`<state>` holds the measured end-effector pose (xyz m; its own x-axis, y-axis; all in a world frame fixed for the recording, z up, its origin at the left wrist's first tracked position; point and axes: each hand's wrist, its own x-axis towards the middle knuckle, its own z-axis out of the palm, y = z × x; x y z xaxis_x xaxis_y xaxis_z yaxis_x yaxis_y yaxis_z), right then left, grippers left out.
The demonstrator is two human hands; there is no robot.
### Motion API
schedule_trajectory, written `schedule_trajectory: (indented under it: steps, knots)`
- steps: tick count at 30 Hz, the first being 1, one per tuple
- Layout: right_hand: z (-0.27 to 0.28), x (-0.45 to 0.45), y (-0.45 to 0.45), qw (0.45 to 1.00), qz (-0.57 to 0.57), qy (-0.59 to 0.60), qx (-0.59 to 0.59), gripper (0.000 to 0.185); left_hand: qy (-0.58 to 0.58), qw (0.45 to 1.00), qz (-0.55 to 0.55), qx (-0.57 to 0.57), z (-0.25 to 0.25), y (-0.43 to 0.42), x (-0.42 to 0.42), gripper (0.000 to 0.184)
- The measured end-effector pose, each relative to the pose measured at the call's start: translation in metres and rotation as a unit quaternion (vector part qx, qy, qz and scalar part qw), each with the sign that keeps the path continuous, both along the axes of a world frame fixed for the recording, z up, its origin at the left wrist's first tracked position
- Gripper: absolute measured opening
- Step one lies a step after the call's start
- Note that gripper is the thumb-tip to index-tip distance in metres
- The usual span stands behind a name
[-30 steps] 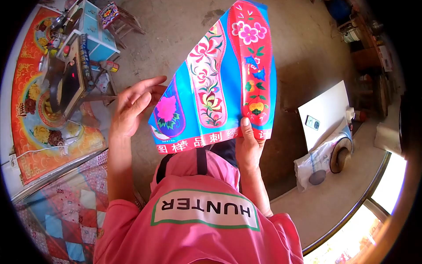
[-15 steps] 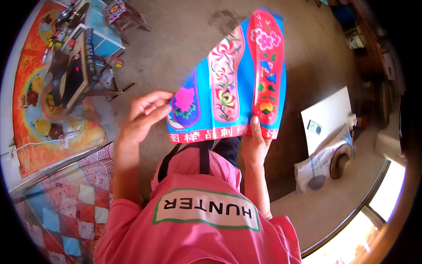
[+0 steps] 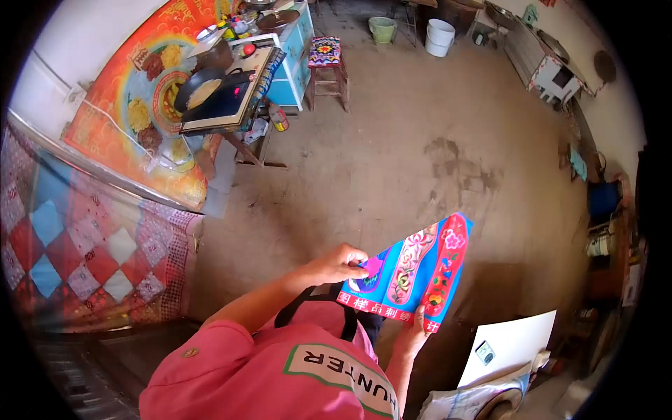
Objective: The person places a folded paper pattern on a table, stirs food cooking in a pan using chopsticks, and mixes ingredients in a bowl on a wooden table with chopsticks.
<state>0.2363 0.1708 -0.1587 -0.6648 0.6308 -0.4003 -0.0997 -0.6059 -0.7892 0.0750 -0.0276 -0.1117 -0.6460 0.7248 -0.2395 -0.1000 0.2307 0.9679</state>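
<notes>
A glossy printed sheet (image 3: 406, 269) is held up in front of my body. It is blue, with colourful flowered insole-shaped pictures and a red strip of white Chinese characters along the near edge. The slanting far left edge makes it look cut or folded; which of these I cannot tell. My left hand (image 3: 339, 264) pinches the sheet's left side, fingers bent over a purple shape. At the near right corner my right hand (image 3: 411, 339) grips the red strip, thumb on top and the other fingers hidden underneath.
At the left stands a table with a cooktop (image 3: 227, 94) and a black pan (image 3: 196, 91). A stool (image 3: 329, 80) stands behind it. Buckets, including a white bucket (image 3: 439, 38), sit at the back. A white board (image 3: 507, 346) with a small device (image 3: 484, 352) lies right.
The view has swung left and upward, so more floor and the back of the room show. The sheet appears lower and smaller, still in both hands.
</notes>
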Motion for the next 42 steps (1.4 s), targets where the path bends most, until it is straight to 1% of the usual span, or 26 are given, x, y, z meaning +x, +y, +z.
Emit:
schedule_trajectory:
  steps: [2, 8, 11, 13, 16, 17, 19, 21, 22, 23, 25, 26, 27, 28, 29, 30, 31, 32, 33, 34, 36, 37, 38, 40, 41, 42]
  knots:
    - [-0.011, 0.002, 0.005, 1.0, 0.0, -0.025, 0.011, 0.039, 0.031, 0.999, -0.006, -0.032, -0.011, -0.001, 0.003, 0.02]
    - [-0.024, -0.003, 0.006, 0.998, 0.022, -0.033, 0.047, 0.038, 0.036, 0.995, 0.021, -0.089, -0.019, -0.007, 0.002, 0.016]
    - [-0.024, 0.001, 0.012, 0.994, 0.05, -0.025, 0.098, 0.039, 0.011, 0.997, 0.046, -0.062, -0.037, -0.006, 0.008, 0.014]
    - [-0.022, 0.004, 0.014, 0.989, 0.063, -0.026, 0.131, 0.039, 0.015, 0.995, 0.04, -0.087, -0.032, -0.006, 0.009, 0.018]
    - [-0.014, -0.002, 0.012, 0.993, 0.063, -0.021, 0.099, 0.041, -0.01, 0.994, 0.053, -0.093, -0.026, -0.008, 0.007, 0.023]
    - [-0.008, -0.004, 0.007, 0.995, 0.067, -0.036, 0.071, 0.041, -0.028, 0.995, 0.034, -0.086, -0.025, -0.006, 0.003, 0.025]
    - [0.001, -0.001, 0.009, 0.996, 0.045, -0.075, 0.014, 0.04, -0.075, 0.991, 0.074, -0.083, -0.018, -0.009, -0.001, 0.026]
    - [-0.018, 0.016, -0.002, 0.971, 0.064, -0.2, 0.114, 0.03, -0.116, 0.987, 0.065, -0.09, -0.003, -0.014, -0.007, 0.028]
    - [0.0, 0.007, -0.011, 0.984, -0.011, -0.162, 0.068, 0.029, -0.13, 0.986, 0.059, -0.09, 0.003, -0.019, -0.014, 0.028]
    - [-0.012, 0.015, -0.023, 0.986, -0.04, -0.153, 0.053, 0.028, -0.152, 0.984, 0.061, -0.071, 0.0, -0.023, -0.02, 0.027]
    - [-0.01, 0.014, -0.043, 0.985, -0.117, -0.124, 0.021, 0.028, -0.2, 0.97, 0.061, -0.122, 0.004, -0.037, -0.04, 0.027]
    - [-0.008, 0.014, -0.057, 0.977, -0.177, -0.12, -0.008, 0.028, -0.195, 0.973, 0.033, -0.119, 0.013, -0.045, -0.047, 0.026]
    - [-0.011, 0.017, -0.068, 0.971, -0.197, -0.125, -0.06, 0.032, -0.184, 0.973, 0.013, -0.135, 0.011, -0.057, -0.058, 0.024]
    - [-0.017, 0.018, -0.079, 0.96, -0.245, -0.101, -0.087, 0.036, -0.176, 0.973, -0.01, -0.151, 0.008, -0.069, -0.068, 0.023]
    - [-0.018, 0.021, -0.089, 0.954, -0.272, -0.082, -0.098, 0.036, -0.171, 0.969, -0.027, -0.177, 0.017, -0.077, -0.075, 0.022]
    - [-0.019, 0.023, -0.097, 0.95, -0.286, -0.06, -0.109, 0.037, -0.165, 0.965, -0.032, -0.2, 0.028, -0.086, -0.082, 0.022]
    - [-0.014, 0.022, -0.118, 0.942, -0.308, -0.116, -0.065, 0.035, -0.208, 0.956, -0.044, -0.2, 0.012, -0.112, -0.099, 0.021]
    - [-0.025, 0.024, -0.134, 0.932, -0.329, -0.131, -0.079, 0.036, -0.224, 0.95, -0.049, -0.213, -0.002, -0.134, -0.109, 0.021]
    - [-0.024, 0.032, -0.138, 0.924, -0.348, -0.126, -0.097, 0.036, -0.221, 0.947, -0.052, -0.227, 0.011, -0.144, -0.116, 0.021]
    - [-0.033, 0.029, -0.15, 0.916, -0.369, -0.122, -0.099, 0.037, -0.225, 0.949, -0.05, -0.216, -0.007, -0.167, -0.129, 0.021]
    - [-0.04, 0.017, -0.165, 0.879, -0.446, -0.131, -0.106, 0.038, -0.222, 0.95, -0.052, -0.212, -0.02, -0.194, -0.164, 0.021]
    - [-0.064, 0.013, -0.174, 0.861, -0.475, -0.142, -0.113, 0.04, -0.227, 0.951, -0.051, -0.206, -0.043, -0.211, -0.179, 0.022]
    - [-0.054, 0.0, -0.168, 0.847, -0.504, -0.111, -0.126, 0.041, -0.192, 0.957, -0.056, -0.21, -0.008, -0.199, -0.204, 0.022]
    - [-0.069, 0.005, -0.173, 0.839, -0.528, -0.084, -0.098, 0.042, -0.192, 0.957, -0.053, -0.21, -0.019, -0.22, -0.224, 0.024]
    - [-0.069, 0.006, -0.177, 0.83, -0.541, -0.094, -0.096, 0.042, -0.205, 0.956, -0.051, -0.204, -0.023, -0.233, -0.234, 0.024]
    - [-0.078, 0.005, -0.181, 0.82, -0.553, -0.106, -0.103, 0.041, -0.202, 0.954, -0.072, -0.211, -0.028, -0.237, -0.244, 0.024]
